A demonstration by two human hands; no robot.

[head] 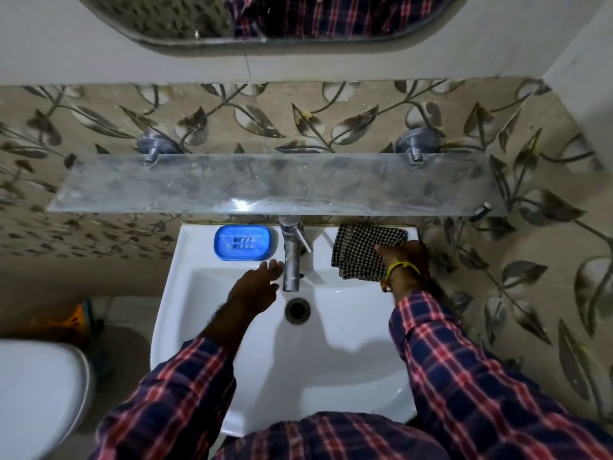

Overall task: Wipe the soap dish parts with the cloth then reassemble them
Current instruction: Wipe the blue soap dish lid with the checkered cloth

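The blue soap dish [244, 243] is seen on the left back ledge of the white washbasin [185, 327], just left of the steel tap [292, 257], with its slotted insert seated in it, so the parts appear assembled and no wiping is judged to have begun. Its long axis is laid left to right, parallel to the wall.

The left hand [257, 288] is held over the basin with fingers straight and slightly apart, nothing being gripped. Its fingertips are pointed up and away from the person, just beside the tap and near the dish's lower right corner. The dish therefore lies ahead and a little to the left of this hand, which is by far the nearer of the two.

The checked cloth [361, 250] is spread on the right ledge, on the far side of the tap from the dish. The right hand [403, 260] is placed on the cloth's right edge; whether the fabric is pinched or merely pressed cannot be told, as the fingers are partly hidden.

The dish is probably to be lifted by the left hand and the cloth by the right.
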